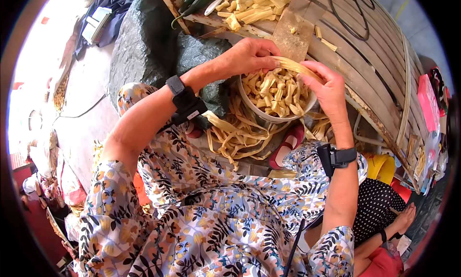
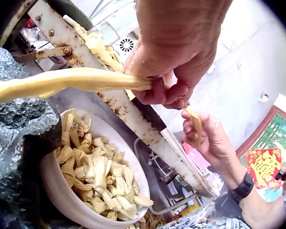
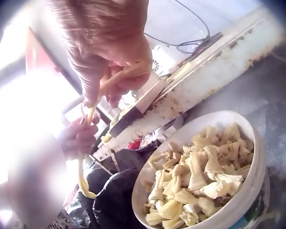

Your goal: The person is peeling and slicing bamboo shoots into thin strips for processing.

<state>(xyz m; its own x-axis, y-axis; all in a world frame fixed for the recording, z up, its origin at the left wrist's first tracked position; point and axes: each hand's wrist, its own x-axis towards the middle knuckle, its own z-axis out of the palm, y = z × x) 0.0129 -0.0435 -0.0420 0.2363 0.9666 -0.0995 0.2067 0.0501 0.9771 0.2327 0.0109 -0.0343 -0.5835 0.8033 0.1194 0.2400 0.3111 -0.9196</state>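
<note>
Between my two hands, above a white bucket, stretches a pale yellow strip of tofu skin. My left hand pinches it between thumb and fingers. With curled fingers my right hand grips the other part. In the left wrist view a long tail of the strip extends leftward from the left hand. The right wrist view shows the strip crossing the right palm, its loose end hanging below the left hand. Knotted tofu skin pieces fill the bucket.
Long loose strips lie beside the bucket at my feet. Dark green plastic sheeting bulges on the left. On the slatted table ahead are a small board, more yellow pieces and green cucumbers. Another person's arm shows at lower right.
</note>
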